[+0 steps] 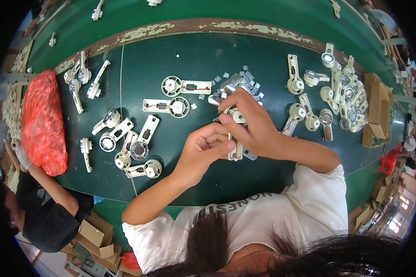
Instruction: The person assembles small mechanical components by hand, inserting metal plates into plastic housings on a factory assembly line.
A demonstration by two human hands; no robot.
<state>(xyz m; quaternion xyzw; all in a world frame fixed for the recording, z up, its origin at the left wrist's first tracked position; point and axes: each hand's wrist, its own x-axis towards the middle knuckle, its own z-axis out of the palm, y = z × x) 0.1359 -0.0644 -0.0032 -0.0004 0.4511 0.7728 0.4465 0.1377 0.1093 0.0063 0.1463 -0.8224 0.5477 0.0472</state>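
Near the middle of the table, both my hands close on one white plastic housing with a round head and a straight handle. My left hand pinches the handle between thumb and fingers. My right hand curls over the round head and covers much of it. Just beyond my fingers lie small clear square pieces and shiny oval metal pieces, partly hidden by my right hand. Left of them, two similar open housings lie flat, with red wires showing in their handles.
More housings lie in a loose group at left and a heap at right. A red plastic bag stands at the left edge, by a co-worker's gloved hand. A cardboard box sits far right. A green conveyor belt runs behind the rail.
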